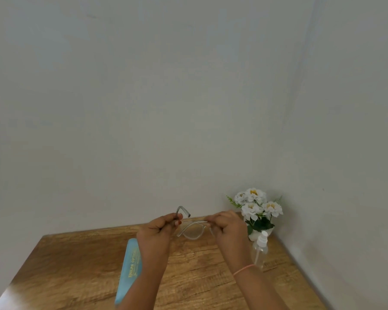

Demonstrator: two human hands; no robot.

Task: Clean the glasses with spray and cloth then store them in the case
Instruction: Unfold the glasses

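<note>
Pale wall (143, 86) fills most of the view and meets a second wall in a corner at far right. One wood-grain table (199, 276) sits below it, pushed into that corner.

One light blue case (130, 265) with gold lettering lies flat on the table, left of centre. It runs near to far and is partly hidden under the left forearm. One white pot (253, 236) of white flowers (258, 206), four blooms, stands in the far right corner. One clear spray bottle (260, 249) with a white nozzle stands upright just in front of the pot, beside the right wrist.

Two hands are raised over the far middle of the table, near each other. The left hand (157, 233) has its fingers curled round the left end of the frame. The right hand (229, 229) has its fingers bunched, pinching the right end. One thin pink thread (244, 269) circles the right wrist.

One pair of glasses (192, 231) with a clear frame is held between the two hands, off the table. The lenses hang in the gap between the hands. One grey-tipped temple arm sticks up above the left hand; the other temple is hidden by the right hand. The glasses are right of the case and left of the bottle, touching neither.
</note>
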